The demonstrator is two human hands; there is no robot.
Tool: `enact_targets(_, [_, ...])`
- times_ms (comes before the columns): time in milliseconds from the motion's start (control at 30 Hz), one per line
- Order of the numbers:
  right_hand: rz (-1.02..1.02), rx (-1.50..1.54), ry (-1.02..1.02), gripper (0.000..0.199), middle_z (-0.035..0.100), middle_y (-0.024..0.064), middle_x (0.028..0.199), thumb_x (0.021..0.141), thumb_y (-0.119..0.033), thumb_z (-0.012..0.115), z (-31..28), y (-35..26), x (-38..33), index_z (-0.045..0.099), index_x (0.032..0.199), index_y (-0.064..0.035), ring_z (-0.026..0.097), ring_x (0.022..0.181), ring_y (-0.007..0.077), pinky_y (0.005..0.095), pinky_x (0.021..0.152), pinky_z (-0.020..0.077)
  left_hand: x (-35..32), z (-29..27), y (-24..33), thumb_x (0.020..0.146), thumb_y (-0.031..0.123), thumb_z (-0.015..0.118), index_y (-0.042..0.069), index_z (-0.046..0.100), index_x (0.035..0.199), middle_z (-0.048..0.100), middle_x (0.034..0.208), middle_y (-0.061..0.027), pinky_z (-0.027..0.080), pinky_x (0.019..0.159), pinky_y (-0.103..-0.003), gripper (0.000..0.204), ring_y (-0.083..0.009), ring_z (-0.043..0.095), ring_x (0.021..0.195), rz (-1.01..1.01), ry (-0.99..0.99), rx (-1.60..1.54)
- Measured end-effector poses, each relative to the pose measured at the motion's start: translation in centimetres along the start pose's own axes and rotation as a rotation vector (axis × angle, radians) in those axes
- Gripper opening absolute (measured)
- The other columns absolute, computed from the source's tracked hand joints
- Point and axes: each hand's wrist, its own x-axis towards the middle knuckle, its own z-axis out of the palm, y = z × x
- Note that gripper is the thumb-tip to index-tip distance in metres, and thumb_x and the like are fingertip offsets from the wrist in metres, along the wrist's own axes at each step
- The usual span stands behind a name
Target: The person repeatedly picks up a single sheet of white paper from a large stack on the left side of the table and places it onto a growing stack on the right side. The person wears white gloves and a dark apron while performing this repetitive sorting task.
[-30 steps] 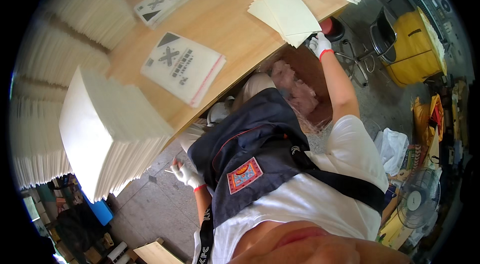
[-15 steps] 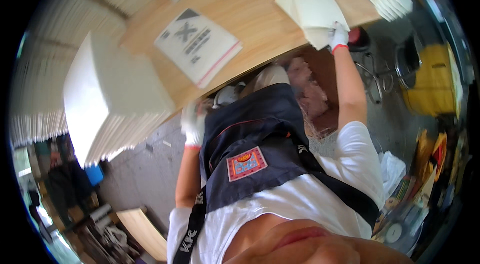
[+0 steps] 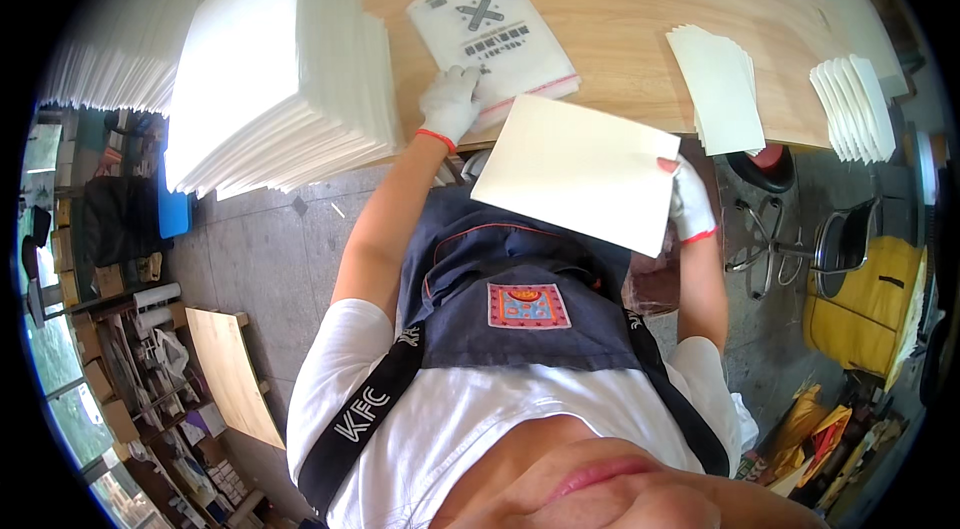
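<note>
Right hand nearer (thumb uppermost)

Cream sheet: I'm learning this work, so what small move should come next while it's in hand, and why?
Probably use the left hand to lift the pink-lined near edge of the printed bags: its fingers are at their near left corner, while the right hand holds the cream sheet just in front of them.

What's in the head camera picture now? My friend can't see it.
A gloved right hand holds blank cream paper in front of a dark apron; the gloved left hand touches printed plastic bags on a wooden table, beside a paper stack.
</note>
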Motion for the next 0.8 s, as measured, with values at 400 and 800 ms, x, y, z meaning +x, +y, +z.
enact_targets(400, [0.133, -0.008, -0.039, 0.022, 0.056, 0.0015, 0.064, 0.082, -0.016, 0.055, -0.5, 2.5, 1.0, 0.053, 0.099, -0.0024, 0.035, 0.029, 0.0024, 0.0157, 0.025, 0.0227, -0.1, -0.7, -0.1, 0.07, 0.012, 0.054, 0.017, 0.056, 0.09, 0.056, 0.094, -0.0045, 0.048, 0.069, -0.037, 0.02, -0.0243, 0.054, 0.09, 0.036, 0.094, -0.057])
enact_targets(800, [-0.058, 0.302, 0.149, 0.018, 0.056, 0.0007, 0.079, 0.088, -0.013, 0.052, 5.3, 6.7, -0.1, 0.052, 0.106, -0.0117, 0.045, 0.041, 0.0062, 0.0171, 0.03, 0.0326, -0.7, -2.8, 0.6, 0.069, -0.004, 0.05, 0.014, 0.055, 0.107, 0.057, 0.097, -0.0104, 0.045, 0.07, -0.032, 0.042, -0.0247, 0.056, 0.08, 0.095, -0.012, -0.551])
